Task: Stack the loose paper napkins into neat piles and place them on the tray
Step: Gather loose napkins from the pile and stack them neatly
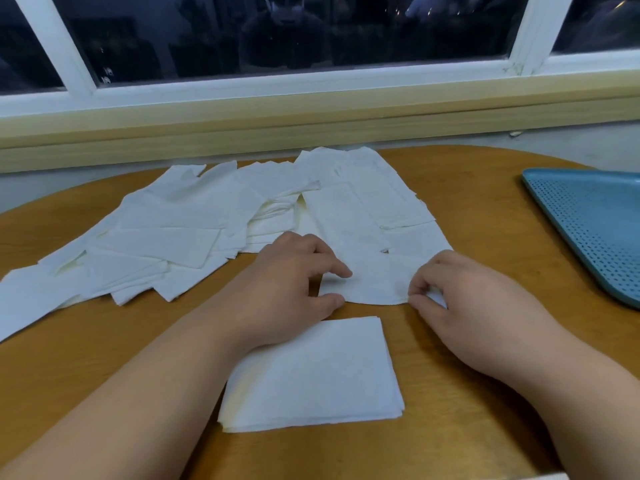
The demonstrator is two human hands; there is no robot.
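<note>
Several loose white paper napkins (194,220) lie scattered across the far half of the round wooden table (485,216). One napkin (375,282) lies flat between my hands. My left hand (294,271) pinches its left edge with thumb and fingers. My right hand (460,292) pinches its right corner, fingers curled. A neat pile of napkins (311,375) sits close to me, just below both hands and between my forearms. The blue perforated tray (595,226) lies at the right edge with nothing on the part I see.
A window with a white frame (311,84) and a pale sill runs along the far side behind the table. The table's near edge curves off at the bottom right. Bare wood shows between the napkins and the tray.
</note>
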